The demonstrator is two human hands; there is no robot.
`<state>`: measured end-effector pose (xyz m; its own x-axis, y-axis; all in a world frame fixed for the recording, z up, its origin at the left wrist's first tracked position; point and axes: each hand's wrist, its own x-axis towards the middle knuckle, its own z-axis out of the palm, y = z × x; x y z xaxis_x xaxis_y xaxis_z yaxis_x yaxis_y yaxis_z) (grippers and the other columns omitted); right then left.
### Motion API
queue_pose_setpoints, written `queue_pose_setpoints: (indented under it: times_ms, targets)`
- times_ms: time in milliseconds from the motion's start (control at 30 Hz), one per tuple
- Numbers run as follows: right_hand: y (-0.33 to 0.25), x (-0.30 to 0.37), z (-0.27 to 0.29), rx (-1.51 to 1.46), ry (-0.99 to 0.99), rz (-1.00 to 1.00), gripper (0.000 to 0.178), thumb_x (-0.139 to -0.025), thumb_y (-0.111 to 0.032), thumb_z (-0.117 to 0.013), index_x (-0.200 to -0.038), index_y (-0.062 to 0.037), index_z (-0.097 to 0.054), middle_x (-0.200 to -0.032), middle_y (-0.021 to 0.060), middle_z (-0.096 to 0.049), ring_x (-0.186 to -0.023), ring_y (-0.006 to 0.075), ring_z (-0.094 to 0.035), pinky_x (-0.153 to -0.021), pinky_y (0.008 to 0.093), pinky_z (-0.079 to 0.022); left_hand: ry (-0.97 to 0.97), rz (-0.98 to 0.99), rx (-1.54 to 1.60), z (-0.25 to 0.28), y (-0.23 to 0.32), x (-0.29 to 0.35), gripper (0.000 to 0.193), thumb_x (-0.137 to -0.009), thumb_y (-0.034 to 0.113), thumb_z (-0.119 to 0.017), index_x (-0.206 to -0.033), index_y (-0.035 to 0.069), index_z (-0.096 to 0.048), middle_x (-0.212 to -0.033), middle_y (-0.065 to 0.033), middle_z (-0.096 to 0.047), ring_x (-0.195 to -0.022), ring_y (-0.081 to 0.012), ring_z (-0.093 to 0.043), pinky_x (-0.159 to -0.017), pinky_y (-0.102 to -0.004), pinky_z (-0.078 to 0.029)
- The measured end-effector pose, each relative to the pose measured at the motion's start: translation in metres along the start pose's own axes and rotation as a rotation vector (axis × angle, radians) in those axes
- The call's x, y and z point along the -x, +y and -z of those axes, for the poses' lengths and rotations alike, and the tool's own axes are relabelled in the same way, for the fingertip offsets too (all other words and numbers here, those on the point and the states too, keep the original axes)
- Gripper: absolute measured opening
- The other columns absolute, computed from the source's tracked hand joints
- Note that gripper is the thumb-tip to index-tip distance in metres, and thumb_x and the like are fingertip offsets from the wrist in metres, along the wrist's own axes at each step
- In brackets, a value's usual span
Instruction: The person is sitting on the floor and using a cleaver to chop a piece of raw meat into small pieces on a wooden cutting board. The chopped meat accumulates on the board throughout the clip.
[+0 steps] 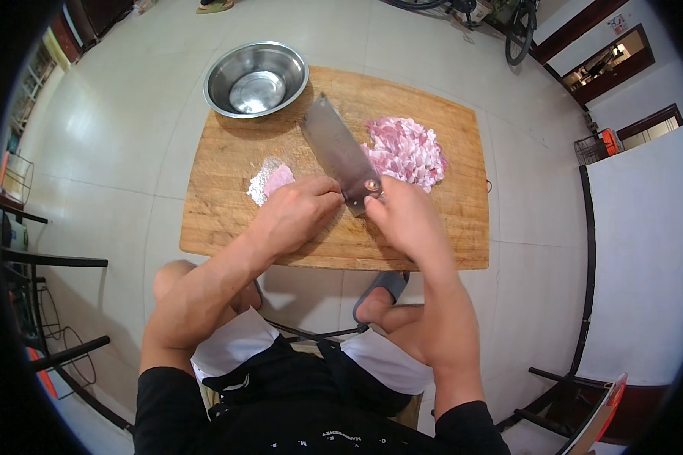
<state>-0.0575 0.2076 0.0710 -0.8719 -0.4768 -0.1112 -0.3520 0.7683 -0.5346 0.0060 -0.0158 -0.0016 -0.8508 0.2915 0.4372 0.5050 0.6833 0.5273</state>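
My right hand [406,212] is wrapped round the grip end of a wide steel cleaver [334,144], whose blade slants up and to the left across the wooden cutting board [235,220]. My left hand [300,212] is closed, its fingertips drawn together against the blade's left side near the handle. Whatever those fingers pinch is hidden. Just left of that hand lies a small piece of pink and white meat [269,180] on the board. To the right of the blade spreads a heap of sliced pink meat [406,154].
A shiny steel bowl [256,80] stands on the board's far left corner. Around the board is a pale tiled floor [144,114]. A black chair frame [61,262] is at the left; a white panel [637,265] is at the right. Slippered feet [379,296] rest below the near edge.
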Motion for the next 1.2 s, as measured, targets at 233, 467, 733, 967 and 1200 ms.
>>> queue_pose_setpoints:
  times_ms: [233,467,733,967,1200]
  targets:
    - [0.049,-0.008,0.031,-0.565,-0.216,-0.310,0.019,-0.104,-0.018,-0.071,-0.104,0.0014,-0.068,-0.072,0.0033,-0.065,-0.048,0.0129,-0.061,-0.048,0.0331,-0.050,-0.045,0.035,-0.039,0.004,0.005,0.002,0.015,-0.096,0.007,-0.076,-0.111,0.007,-0.079,-0.119,-0.0090,-0.074,-0.112,-0.0330,-0.074,-0.094,-0.0437,-0.062]
    - [0.031,0.031,0.050,-0.255,-0.033,-0.288,0.022,-0.104,-0.022,-0.073,-0.103,-0.0007,-0.069,-0.072,0.0140,-0.070,-0.056,0.0300,-0.069,-0.056,0.0457,-0.053,-0.048,0.062,-0.020,0.009,0.006,0.004,0.020,-0.099,0.007,-0.074,-0.118,0.006,-0.078,-0.123,-0.0105,-0.075,-0.116,-0.0339,-0.074,-0.097,-0.0443,-0.062]
    - [-0.010,0.080,0.036,0.151,0.116,-0.081,0.026,-0.102,-0.025,-0.076,-0.097,-0.0020,-0.067,-0.080,0.0218,-0.072,-0.075,0.0468,-0.071,-0.065,0.0539,-0.053,-0.026,0.076,-0.033,0.010,0.006,0.006,0.018,-0.100,0.008,-0.075,-0.118,0.003,-0.077,-0.124,-0.0130,-0.075,-0.114,-0.0353,-0.075,-0.096,-0.0443,-0.063]
    - [-0.024,0.095,0.034,0.236,-0.002,0.003,0.022,-0.108,-0.024,-0.069,-0.101,-0.0048,-0.063,-0.081,0.0218,-0.076,-0.076,0.0467,-0.075,-0.067,0.0577,-0.057,-0.014,0.065,-0.034,0.007,0.003,0.004,0.016,-0.099,0.008,-0.077,-0.113,0.002,-0.078,-0.120,-0.0134,-0.077,-0.108,-0.0357,-0.075,-0.092,-0.0453,-0.063]
    - [-0.030,0.093,0.030,0.226,-0.098,-0.027,0.019,-0.110,-0.020,-0.063,-0.100,-0.0041,-0.059,-0.081,0.0223,-0.075,-0.075,0.0475,-0.074,-0.068,0.0594,-0.057,-0.043,0.088,-0.015,0.009,0.005,0.000,0.013,-0.097,0.006,-0.077,-0.109,0.001,-0.078,-0.117,-0.0143,-0.077,-0.107,-0.0368,-0.075,-0.091,-0.0458,-0.063]
